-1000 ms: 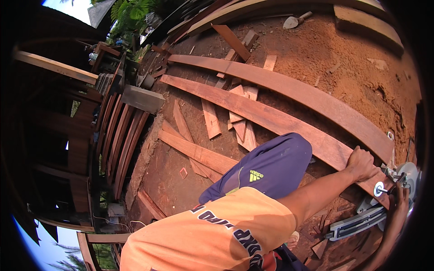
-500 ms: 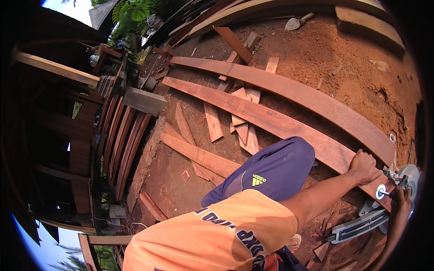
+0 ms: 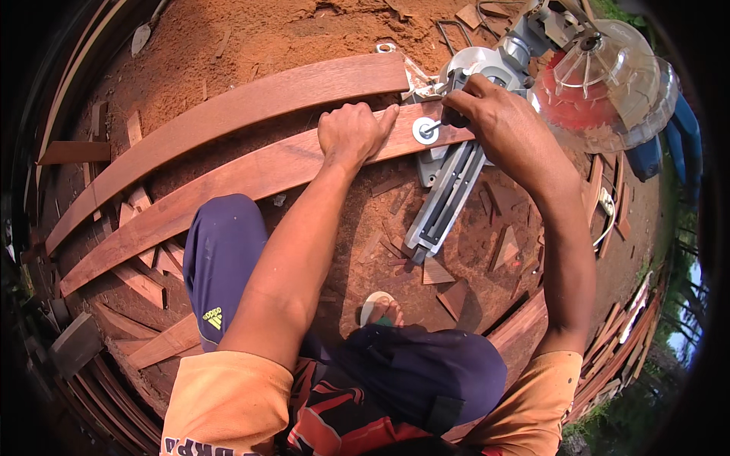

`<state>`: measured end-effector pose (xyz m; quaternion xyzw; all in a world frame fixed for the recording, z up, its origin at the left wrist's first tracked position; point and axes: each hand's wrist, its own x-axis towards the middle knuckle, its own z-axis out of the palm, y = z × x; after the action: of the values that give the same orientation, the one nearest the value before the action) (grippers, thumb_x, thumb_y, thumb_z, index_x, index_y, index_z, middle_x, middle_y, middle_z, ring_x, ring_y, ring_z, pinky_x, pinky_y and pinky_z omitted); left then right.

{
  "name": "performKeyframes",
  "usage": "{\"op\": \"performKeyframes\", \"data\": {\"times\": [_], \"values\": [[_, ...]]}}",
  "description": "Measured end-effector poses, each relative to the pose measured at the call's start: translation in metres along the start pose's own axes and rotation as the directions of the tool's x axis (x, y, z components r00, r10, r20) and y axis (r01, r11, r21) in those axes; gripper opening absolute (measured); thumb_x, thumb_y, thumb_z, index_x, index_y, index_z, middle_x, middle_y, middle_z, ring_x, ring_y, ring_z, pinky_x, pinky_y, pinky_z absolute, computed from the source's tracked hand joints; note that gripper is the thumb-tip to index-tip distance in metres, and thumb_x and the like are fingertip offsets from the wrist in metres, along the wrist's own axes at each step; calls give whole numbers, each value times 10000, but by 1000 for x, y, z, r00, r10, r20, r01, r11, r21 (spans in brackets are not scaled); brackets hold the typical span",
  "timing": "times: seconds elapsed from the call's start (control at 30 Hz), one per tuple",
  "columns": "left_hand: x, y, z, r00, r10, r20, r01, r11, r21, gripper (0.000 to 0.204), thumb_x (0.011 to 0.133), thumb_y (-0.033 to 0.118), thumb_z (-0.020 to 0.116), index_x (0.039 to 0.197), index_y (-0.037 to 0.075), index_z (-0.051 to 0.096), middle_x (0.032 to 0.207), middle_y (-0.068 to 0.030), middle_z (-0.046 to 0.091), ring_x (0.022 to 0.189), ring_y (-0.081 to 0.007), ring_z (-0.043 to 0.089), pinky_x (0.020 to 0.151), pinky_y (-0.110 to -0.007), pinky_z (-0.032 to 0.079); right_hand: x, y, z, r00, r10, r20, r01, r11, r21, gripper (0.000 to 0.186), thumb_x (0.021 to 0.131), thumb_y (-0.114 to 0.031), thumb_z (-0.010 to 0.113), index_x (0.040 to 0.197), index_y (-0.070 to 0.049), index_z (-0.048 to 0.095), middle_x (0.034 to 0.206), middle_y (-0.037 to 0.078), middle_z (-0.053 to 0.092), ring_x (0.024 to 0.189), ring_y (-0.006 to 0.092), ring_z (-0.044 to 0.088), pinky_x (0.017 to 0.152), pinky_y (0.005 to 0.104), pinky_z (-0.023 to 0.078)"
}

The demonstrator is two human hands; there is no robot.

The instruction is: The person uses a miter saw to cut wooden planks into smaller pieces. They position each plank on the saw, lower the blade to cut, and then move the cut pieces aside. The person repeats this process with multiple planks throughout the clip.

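My left hand [image 3: 353,138] is closed over the far edge of a long, gently curved reddish plank [image 3: 247,171], with the thumb lying along it. The plank's right end rests on a grey mitre saw [image 3: 450,199]. A round clamp pad [image 3: 425,131] sits against the plank near that end. My right hand [image 3: 498,125] has its fingers wrapped round the clamp's black handle [image 3: 455,110], which the fingers partly hide. To the right of this hand is the saw's head, with a clear guard [image 3: 608,83] over a red part and the toothed blade.
A second curved plank [image 3: 258,95] lies just beyond the held one. Wood offcuts [image 3: 460,296] litter the soil beneath and around the saw. At the far left lies a trowel [image 3: 141,38]. Stacked strips [image 3: 620,346] stand at the right, and sawdust [image 3: 304,38] covers the far ground.
The view has swung to the right, bringing the whole saw head and my right arm into sight. My left hand stays on the plank and my right hand stays at the clamp handle.
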<state>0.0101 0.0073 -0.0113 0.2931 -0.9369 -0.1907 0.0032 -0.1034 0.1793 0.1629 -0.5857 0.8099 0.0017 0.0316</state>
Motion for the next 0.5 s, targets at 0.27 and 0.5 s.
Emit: {"op": "performKeyframes", "data": {"times": [0.27,0.5], "values": [[-5,1,-2,1000,8,29,-8,1000,-20,800,973,699,453,814,-15,779,779,-245,736,760,-395,739,715,-496,558,5,-1,-6,998,-23,63,17,995,99,236,827,-22,705,1062,-21,675,991,196,644,917,399,706,813,494,571],[0,-4,-5,993,-27,114,32,998,-48,754,954,695,507,926,-16,756,865,-240,745,863,-390,730,811,-495,533,10,-2,-11,993,-22,119,11,996,90,267,838,-43,697,1103,-30,661,949,177,630,889,388,691,794,489,560]]}}
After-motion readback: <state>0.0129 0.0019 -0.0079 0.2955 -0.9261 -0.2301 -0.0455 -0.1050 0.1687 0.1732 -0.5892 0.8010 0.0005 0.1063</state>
